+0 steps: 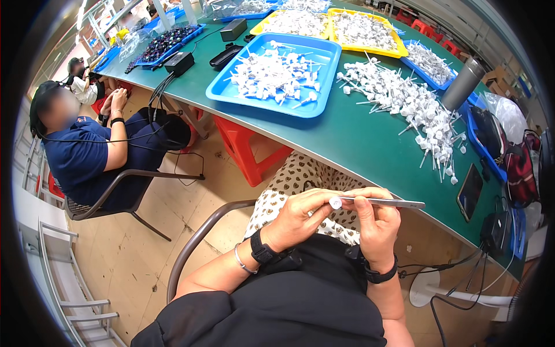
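Above my lap, my left hand (302,217) pinches a small white plastic part (335,203), its round end facing up. My right hand (376,217) grips a slim, flat metal hand tool (402,203) between thumb and fingers. The tool's tip reaches the white part, and its other end sticks out to the right. Whether the tip is a blade or tweezers I cannot tell. On the green table (341,141) beyond my hands stands a blue tray (329,87) of similar white parts with thin stems. A long heap of such parts (399,98) lies right of it.
Yellow trays (399,49) of white parts stand farther back. At the right are a grey bottle (463,84), a phone (469,192) and a black box with cables (496,230). A red stool (245,147) is under the table. A seated person (87,139) works at the left.
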{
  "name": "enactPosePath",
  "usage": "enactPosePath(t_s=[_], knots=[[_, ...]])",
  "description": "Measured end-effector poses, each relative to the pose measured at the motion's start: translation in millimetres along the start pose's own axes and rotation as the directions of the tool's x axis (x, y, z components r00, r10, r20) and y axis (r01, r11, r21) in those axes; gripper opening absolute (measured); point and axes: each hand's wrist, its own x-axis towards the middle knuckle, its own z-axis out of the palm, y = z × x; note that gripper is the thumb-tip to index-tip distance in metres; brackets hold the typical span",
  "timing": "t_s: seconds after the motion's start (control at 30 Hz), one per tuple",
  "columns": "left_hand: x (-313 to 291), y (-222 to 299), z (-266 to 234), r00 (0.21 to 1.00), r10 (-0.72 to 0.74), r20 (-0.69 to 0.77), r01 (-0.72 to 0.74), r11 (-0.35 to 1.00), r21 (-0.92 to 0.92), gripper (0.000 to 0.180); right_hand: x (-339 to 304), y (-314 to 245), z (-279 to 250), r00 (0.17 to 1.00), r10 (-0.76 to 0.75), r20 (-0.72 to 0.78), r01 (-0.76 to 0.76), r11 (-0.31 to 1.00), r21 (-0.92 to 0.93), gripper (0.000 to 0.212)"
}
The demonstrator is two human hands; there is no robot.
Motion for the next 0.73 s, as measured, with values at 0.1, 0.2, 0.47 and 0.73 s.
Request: enactPosePath(t_s=[0.1, 0.2, 0.47, 0.73], knots=[[-0.8, -1.4, -0.6, 1.000, -0.006, 0.002, 0.006, 1.000, 0.012, 0.026, -0.5, 1.1, -0.2, 1.000, -0.003, -0.002, 0.003, 1.000, 0.017, 0.012], [-2.4, -3.9, 0.2, 1.000, -0.014, -0.001, 0.014, 1.000, -0.012, 0.026, -0.6, 2.3, -1.4, 1.000, -0.011, 0.005, 0.011, 1.000, -0.013, 0.012], [-2.7, -4.0, -2.0, 1.000, 0.011, 0.015, -0.012, 1.000, 0.028, 0.026, -0.8, 2.5, -0.9, 1.000, -0.001, -0.007, 0.001, 0.999, -0.051, 0.012], [-3.0, -4.5, -2.8, 1.000, 0.011, 0.027, -0.012, 0.999, 0.039, 0.026, -1.1, 2.1, 1.1, 1.000, -0.027, -0.008, 0.027, 0.995, -0.095, 0.012]])
